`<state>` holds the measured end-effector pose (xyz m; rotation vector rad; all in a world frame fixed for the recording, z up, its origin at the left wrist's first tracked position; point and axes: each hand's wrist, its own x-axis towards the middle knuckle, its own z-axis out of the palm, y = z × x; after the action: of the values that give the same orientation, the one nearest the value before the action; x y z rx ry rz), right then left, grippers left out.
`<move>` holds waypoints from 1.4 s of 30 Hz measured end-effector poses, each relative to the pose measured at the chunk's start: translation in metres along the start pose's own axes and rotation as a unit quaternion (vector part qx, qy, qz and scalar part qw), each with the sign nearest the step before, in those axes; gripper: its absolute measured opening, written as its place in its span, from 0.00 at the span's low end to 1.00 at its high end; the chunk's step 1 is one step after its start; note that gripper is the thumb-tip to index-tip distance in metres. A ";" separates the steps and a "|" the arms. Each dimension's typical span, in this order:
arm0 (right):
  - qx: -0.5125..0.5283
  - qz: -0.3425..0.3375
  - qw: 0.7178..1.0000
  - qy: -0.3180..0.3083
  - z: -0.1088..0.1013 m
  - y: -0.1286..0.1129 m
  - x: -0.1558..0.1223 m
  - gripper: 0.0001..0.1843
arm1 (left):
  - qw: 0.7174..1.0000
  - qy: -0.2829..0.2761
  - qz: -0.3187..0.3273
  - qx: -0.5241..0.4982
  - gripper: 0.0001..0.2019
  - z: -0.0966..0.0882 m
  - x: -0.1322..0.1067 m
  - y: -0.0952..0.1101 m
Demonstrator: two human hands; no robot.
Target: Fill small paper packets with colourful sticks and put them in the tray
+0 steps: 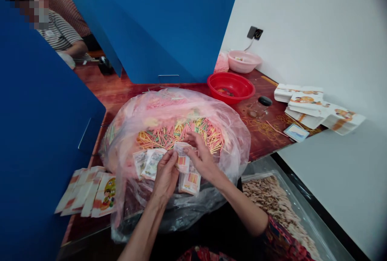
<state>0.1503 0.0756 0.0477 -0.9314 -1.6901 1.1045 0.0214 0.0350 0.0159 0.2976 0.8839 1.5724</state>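
My left hand (166,174) pinches a small clear packet (182,163) with reddish and yellow printing between thumb and fingers. At the packet's right side is my right hand (206,163), its fingers spread and curved; the thumb lies close to the packet, and I cannot tell whether it touches. Beyond both hands, a large clear plastic bag (236,132) lies wide around a heap of thin coloured sticks (178,130), pink, yellow and green. Another printed packet (190,183) rests below the held one. More packets (153,163) lie left of it on the bag.
Blue partitions (151,23) stand ahead and left. A red basin (231,88), a pink basin (244,61), a dark-lidded jar (260,108) and stacked printed packs (306,102) are right. Printed sleeves (90,192) lie left. A person's arm (77,48) shows beyond the partition.
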 end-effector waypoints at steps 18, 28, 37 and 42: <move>0.035 0.144 0.984 0.100 0.001 0.037 -0.035 0.12 | 0.864 0.049 0.160 0.475 0.16 -0.046 -0.010 0.024; -0.276 0.004 0.954 0.119 0.027 0.068 -0.071 0.10 | 0.630 0.146 0.255 0.718 0.15 -0.093 0.014 0.049; -0.400 -0.026 0.914 0.069 0.016 0.050 -0.060 0.09 | 0.728 0.153 0.235 0.625 0.15 -0.094 0.009 0.064; -0.328 -0.035 0.943 0.046 0.017 0.029 -0.040 0.08 | 0.755 0.130 0.263 0.587 0.14 -0.080 0.002 0.064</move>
<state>0.1507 0.0440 0.0064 -1.2895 -2.0328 0.4242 -0.0773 0.0102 0.0051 1.3399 2.1023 1.3361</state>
